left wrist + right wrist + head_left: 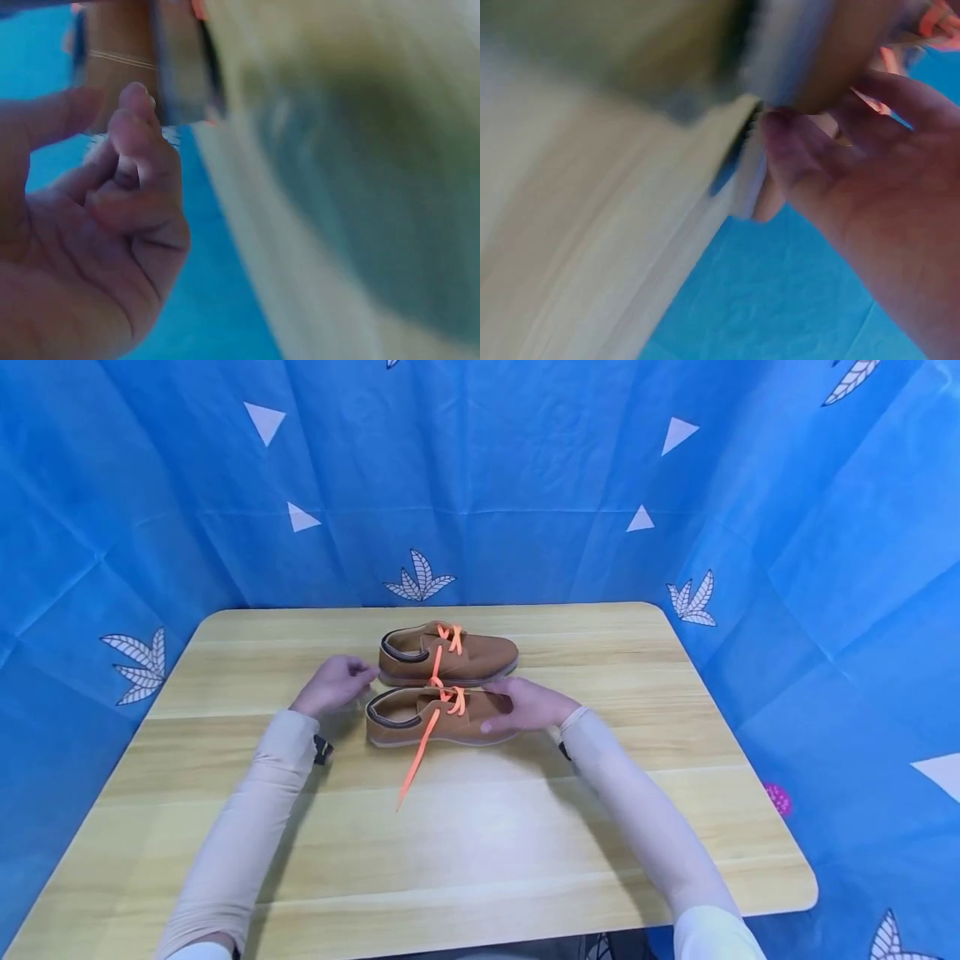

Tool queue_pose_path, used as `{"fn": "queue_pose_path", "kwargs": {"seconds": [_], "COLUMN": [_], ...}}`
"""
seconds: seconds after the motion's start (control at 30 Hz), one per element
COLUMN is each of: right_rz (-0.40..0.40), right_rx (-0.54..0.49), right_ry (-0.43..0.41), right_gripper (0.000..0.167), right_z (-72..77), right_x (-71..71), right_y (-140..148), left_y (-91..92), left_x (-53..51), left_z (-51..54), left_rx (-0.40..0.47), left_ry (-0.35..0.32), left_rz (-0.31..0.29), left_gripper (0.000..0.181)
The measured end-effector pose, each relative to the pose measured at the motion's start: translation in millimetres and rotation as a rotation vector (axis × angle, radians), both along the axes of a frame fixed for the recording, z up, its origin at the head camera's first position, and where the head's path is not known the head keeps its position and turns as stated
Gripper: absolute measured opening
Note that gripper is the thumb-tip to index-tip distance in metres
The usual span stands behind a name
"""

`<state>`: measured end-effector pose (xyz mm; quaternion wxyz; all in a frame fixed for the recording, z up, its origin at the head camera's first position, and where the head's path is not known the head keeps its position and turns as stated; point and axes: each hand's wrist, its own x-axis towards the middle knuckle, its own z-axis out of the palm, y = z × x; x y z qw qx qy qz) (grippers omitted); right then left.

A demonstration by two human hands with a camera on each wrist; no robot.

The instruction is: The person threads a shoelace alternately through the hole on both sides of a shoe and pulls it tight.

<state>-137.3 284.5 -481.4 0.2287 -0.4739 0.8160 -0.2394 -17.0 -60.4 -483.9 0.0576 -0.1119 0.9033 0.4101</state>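
Two brown lace-up shoes with orange laces lie side by side, toes to the right. My right hand (531,704) grips the toe of the near shoe (450,727), thumb on its front side and fingers across the top. In the right wrist view, fingers (795,146) meet the blurred toe. Just left of the far shoe (487,653), my left hand (335,685) has loosely bent fingers near that shoe's heel. The left wrist view puts thumb and fingertips close to a shoe heel (120,52); whether they touch it I cannot tell.
Both shoes rest on a light wood-grain table (480,877) with rounded corners. A blue curtain (480,460) with white triangles and leaf prints surrounds its back and sides. One loose orange lace (420,760) trails from the near shoe toward the front edge.
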Motion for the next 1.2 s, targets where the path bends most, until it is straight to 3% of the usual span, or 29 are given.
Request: {"fn": "queue_pose_path", "kwargs": {"seconds": [0.13, 0.2, 0.33, 0.47, 0.6, 0.73, 0.87, 0.93, 1.07, 1.13, 1.2], "right_rz": [-0.092, -0.114, -0.144, -0.147, -0.137, -0.102, -0.053, -0.059, -0.091, -0.073, -0.034], "right_rx": [-0.153, -0.176, -0.098, -0.038, -0.005, 0.027, -0.034, -0.071, -0.058, -0.033, -0.024], "right_ry": [-0.027, -0.053, -0.145, -0.230, -0.291, -0.275, -0.155, -0.103, -0.053, -0.027, 0.026], "right_gripper": [0.040, 0.029, 0.039, 0.038, 0.036, 0.031, 0.023, 0.033, 0.080, 0.097, 0.103], "right_z": [18.5, 25.7, 35.2, 36.7, 35.7, 32.7, 29.0, 26.4, 14.3, 5.4, -3.6], "right_x": [-2.4, -2.2, -0.2, -1.5, -7.2, -11.3, -11.6, -10.7, -5.9, -2.4, 1.1], "right_y": [-25.5, -44.1, -76.1, -93.1, -102.4, -107.2, -89.0, -66.5, -15.5, 1.4, 10.7], "left_y": [20.7, 29.8, 42.1, 40.8, 34.0, 31.8, 32.2, 31.9, 30.1, 28.7, 27.2], "left_x": [2.5, 6.0, 18.5, 34.7, 43.7, 46.9, 48.9, 49.9, 51.3, 51.4, 51.2], "left_z": [13.2, 15.0, 14.2, 10.3, 3.7, -2.4, -11.8, -16.7, -22.1, -22.4, -22.3], "left_rx": [-0.068, -0.094, -0.140, -0.074, -0.002, 0.025, 0.017, -0.008, -0.059, -0.065, -0.062], "left_ry": [0.072, 0.087, 0.108, 0.100, 0.106, 0.147, 0.151, 0.148, 0.170, 0.190, 0.203], "left_rz": [-0.082, -0.121, -0.175, -0.228, -0.282, -0.286, -0.276, -0.277, -0.256, -0.247, -0.245], "left_gripper": [0.040, 0.038, 0.041, 0.060, 0.080, 0.084, 0.093, 0.097, 0.088, 0.080, 0.074]}}
